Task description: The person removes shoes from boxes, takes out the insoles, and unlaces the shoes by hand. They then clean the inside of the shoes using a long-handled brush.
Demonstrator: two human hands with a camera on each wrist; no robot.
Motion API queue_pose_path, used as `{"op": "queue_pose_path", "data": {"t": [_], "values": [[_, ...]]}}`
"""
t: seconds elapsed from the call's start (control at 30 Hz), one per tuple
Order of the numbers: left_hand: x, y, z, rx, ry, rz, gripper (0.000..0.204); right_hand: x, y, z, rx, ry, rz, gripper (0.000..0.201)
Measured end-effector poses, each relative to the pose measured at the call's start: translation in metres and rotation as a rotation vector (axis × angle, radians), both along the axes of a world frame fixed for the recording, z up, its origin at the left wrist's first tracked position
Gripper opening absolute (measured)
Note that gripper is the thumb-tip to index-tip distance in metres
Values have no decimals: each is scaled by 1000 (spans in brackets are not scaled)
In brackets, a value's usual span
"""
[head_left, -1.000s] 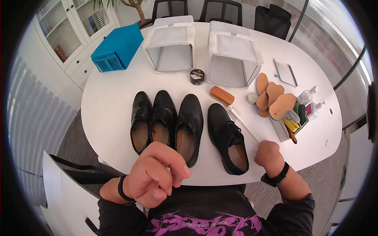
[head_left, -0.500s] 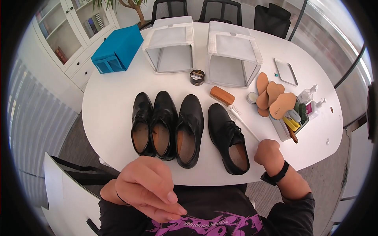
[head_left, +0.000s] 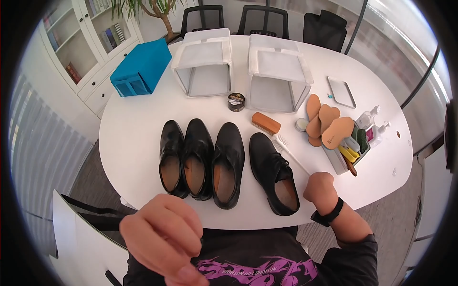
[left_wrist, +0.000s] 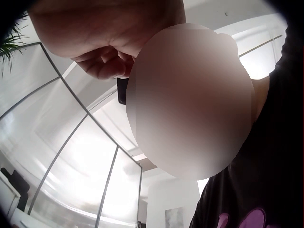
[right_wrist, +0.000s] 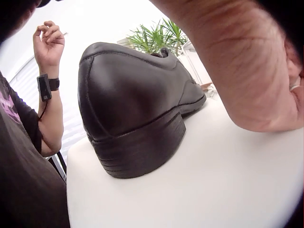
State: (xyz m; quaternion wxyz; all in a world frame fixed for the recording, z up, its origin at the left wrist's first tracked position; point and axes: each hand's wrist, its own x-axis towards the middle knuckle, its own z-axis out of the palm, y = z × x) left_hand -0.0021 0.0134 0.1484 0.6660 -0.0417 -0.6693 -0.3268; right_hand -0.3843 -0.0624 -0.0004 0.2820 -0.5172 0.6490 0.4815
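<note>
My left hand [head_left: 162, 233] is raised in front of my shirt, close to the head camera, its fingers loosely bent around nothing. The right wrist view shows the same left hand [right_wrist: 50, 45] held up, palm partly facing that camera. On the table my right hand [head_left: 319, 190] rests beside a black lace-up shoe [head_left: 262, 150]. A white long-handled brush [head_left: 296, 158] reaches this hand with its handle end; I cannot tell whether the hidden fingers grip it. The shoe's heel [right_wrist: 137, 152] fills much of the right wrist view. Three more black shoes [head_left: 229, 138] stand left of it.
Behind the shoes are a wooden brush [head_left: 266, 123], a polish tin [head_left: 235, 102], two pale boxes [head_left: 202, 50] and a blue box [head_left: 155, 64]. To the right, insoles [head_left: 338, 133] lie over a tray of tools, with pump bottles [head_left: 377, 133] and a shallow metal tray [head_left: 341, 91].
My left hand has moved down and left in the head view, its fingers turning downward. The right hand stays by the brush handle. The head view has shifted slightly; the shoes have not moved.
</note>
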Motion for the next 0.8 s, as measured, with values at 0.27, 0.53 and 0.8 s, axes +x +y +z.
{"op": "queue_pose_path", "data": {"t": [0.27, 0.53, 0.8], "values": [[-1, -1, 18, -181, 388, -14, 34, -3, 5, 5, 36, 71, 12, 85], [18, 3, 34, -238, 564, 46, 27, -20, 13, -14, -264, 90, 141, 54], [48, -1, 35, -304, 316, 10, 7, -21, 37, -32, -564, 49, 173, 31]]}}
